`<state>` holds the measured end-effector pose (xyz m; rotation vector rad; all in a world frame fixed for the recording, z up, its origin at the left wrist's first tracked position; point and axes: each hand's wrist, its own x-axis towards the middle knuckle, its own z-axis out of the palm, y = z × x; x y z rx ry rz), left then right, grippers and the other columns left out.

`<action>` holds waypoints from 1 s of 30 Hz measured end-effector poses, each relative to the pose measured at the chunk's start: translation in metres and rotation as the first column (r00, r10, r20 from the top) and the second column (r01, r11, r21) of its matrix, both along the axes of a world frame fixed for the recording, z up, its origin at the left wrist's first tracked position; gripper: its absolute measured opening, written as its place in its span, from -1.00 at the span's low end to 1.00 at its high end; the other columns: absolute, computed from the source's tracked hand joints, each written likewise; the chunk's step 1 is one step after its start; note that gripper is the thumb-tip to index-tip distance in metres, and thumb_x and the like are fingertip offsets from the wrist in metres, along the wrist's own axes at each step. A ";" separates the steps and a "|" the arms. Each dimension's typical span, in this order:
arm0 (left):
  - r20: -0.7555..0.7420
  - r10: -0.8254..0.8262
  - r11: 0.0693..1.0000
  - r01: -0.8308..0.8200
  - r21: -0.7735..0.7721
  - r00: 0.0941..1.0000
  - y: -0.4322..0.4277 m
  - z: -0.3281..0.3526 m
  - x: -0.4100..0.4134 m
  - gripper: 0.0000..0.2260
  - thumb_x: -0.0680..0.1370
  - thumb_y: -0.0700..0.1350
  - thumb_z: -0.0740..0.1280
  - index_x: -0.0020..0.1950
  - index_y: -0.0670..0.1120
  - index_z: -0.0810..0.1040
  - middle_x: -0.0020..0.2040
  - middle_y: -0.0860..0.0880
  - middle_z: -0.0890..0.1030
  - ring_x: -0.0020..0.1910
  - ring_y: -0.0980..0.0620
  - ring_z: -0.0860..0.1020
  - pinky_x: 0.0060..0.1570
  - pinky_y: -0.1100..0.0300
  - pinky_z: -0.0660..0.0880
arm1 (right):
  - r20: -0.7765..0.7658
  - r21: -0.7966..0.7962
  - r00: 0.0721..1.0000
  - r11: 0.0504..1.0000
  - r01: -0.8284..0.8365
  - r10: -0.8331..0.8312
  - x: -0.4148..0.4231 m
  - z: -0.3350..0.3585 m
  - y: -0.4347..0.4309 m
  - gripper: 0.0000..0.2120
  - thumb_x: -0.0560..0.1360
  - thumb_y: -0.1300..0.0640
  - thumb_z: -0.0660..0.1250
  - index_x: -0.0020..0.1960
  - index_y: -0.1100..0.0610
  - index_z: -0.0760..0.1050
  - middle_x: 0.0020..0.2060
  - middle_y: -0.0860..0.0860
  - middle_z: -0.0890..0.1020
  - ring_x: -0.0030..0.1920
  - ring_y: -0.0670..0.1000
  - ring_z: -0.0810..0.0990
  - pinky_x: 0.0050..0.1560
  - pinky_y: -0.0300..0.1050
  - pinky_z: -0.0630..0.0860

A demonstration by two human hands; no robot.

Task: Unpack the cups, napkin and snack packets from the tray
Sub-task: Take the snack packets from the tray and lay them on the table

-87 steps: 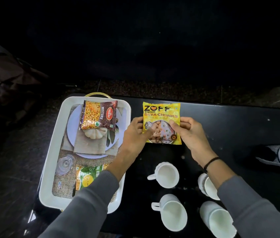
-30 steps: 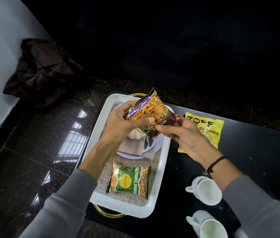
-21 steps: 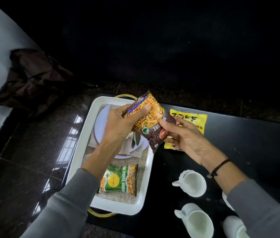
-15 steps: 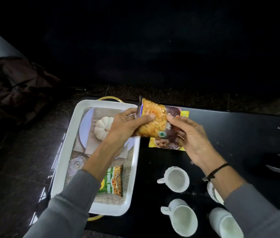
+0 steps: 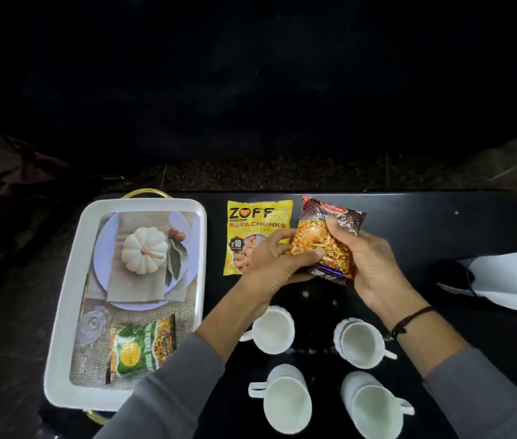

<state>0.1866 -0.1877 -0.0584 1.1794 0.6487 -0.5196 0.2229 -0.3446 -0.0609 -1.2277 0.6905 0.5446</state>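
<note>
Both hands hold a brown-and-orange mixture packet (image 5: 330, 229) over the black table, just right of the yellow soya chunks packet (image 5: 255, 223) lying flat there. My left hand (image 5: 277, 263) grips the packet's lower left edge; my right hand (image 5: 366, 261) grips its right side. A white tray (image 5: 67, 299) with gold handles stands at the left, with a green snack packet (image 5: 138, 346) in its near end. Several white cups (image 5: 274, 331) stand on the table in front of me.
The tray's floor bears a printed picture of a plate, napkin and white pumpkin. A black-and-white object (image 5: 504, 280) lies at the table's right edge. A dark bundle (image 5: 3, 191) sits on the floor at the far left. Dark floor lies beyond the table.
Both hands carried the mixture packet from above the tray rightward, past the yellow packet, to its right side. The green packet stays in the tray.
</note>
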 end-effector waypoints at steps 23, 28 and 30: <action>-0.173 -0.827 -0.040 0.251 0.967 0.535 -0.022 -0.020 0.020 -0.52 0.67 0.03 0.26 0.59 0.09 0.26 0.64 0.03 0.19 0.60 0.01 0.16 0.40 -0.02 0.37 | 0.135 -0.795 0.770 0.532 -0.291 0.623 0.009 -0.031 -0.013 -0.76 0.52 0.02 0.50 0.14 0.03 0.56 0.04 -0.01 0.51 0.00 0.00 0.56 0.09 0.01 0.60; -0.060 -0.791 0.097 0.222 0.970 0.609 -0.020 -0.015 0.016 -0.56 0.63 -0.11 0.33 0.52 0.00 0.40 0.59 -0.02 0.32 0.57 -0.01 0.24 0.39 -0.01 0.36 | 0.134 -0.812 0.769 0.514 -0.276 0.625 0.010 -0.022 -0.008 -0.75 0.51 0.02 0.51 0.13 0.05 0.58 0.05 0.01 0.54 0.03 -0.02 0.57 -0.01 -0.13 0.54; -0.018 -0.775 0.144 0.203 0.968 0.632 -0.015 -0.010 0.013 -0.57 0.63 -0.14 0.33 0.50 -0.04 0.43 0.55 -0.03 0.38 0.55 -0.01 0.28 0.38 0.00 0.37 | 0.144 -0.820 0.756 0.504 -0.270 0.638 0.008 -0.016 -0.002 -0.76 0.51 0.03 0.51 0.13 0.05 0.58 0.05 0.00 0.54 0.02 -0.02 0.57 -0.01 -0.14 0.53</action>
